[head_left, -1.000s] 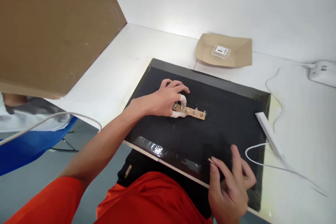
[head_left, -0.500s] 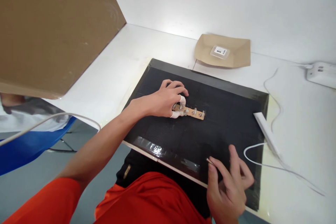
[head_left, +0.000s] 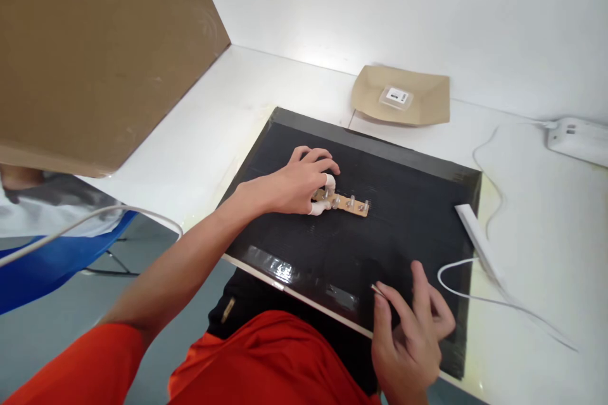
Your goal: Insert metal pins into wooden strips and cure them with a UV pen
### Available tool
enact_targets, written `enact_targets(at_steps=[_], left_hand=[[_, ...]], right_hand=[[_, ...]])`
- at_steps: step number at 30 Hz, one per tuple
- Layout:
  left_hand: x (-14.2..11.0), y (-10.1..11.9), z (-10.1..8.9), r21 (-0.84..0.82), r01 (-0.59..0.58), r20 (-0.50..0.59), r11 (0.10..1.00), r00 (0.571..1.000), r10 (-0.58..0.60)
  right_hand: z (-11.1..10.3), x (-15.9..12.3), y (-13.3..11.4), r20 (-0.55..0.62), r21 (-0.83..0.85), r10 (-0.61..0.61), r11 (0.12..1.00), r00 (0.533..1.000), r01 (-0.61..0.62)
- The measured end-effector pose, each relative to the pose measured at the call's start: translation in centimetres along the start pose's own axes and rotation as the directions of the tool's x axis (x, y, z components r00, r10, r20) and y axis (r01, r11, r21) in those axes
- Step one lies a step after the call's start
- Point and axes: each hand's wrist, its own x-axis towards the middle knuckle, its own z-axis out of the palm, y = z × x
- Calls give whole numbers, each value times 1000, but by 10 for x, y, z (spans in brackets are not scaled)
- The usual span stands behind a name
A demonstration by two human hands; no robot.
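On the black mat [head_left: 294,247] lies a narrow tan strip [head_left: 363,211] set with several small clear cylindrical pieces. My left hand [head_left: 311,180] grips the strip's left end between thumb and index finger, both with white coverings on their tips, and the other fingers curve over the mat. Part of the strip is hidden beneath this hand. Low on the right, my right hand [head_left: 411,335] pinches a small thin piece [head_left: 377,290] between thumb and index finger, above the mat's front edge. Its kind is too small to make out.
Behind the mat stands a brown paper tray [head_left: 427,111] holding a labelled clear plastic case [head_left: 397,97]. To the right are a white bar [head_left: 477,237], a white cable [head_left: 513,304] and a white power strip [head_left: 579,139]. A large cardboard panel [head_left: 109,50] rises at left.
The view has shifted slightly. Both hands keep nearly the same place and hold.
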Motion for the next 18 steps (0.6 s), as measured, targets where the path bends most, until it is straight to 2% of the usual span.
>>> enact_targets(at_steps=[8,18], left_hand=[[1,2,2,18,0,-18,1000,1000,1],[-1,6,1,116,3,-63,993,998,4]], right_hand=[[1,1,1,-3,-4,-2,1000,1000,2],[0,-1,0,0,3,5,1000,1000,-5]])
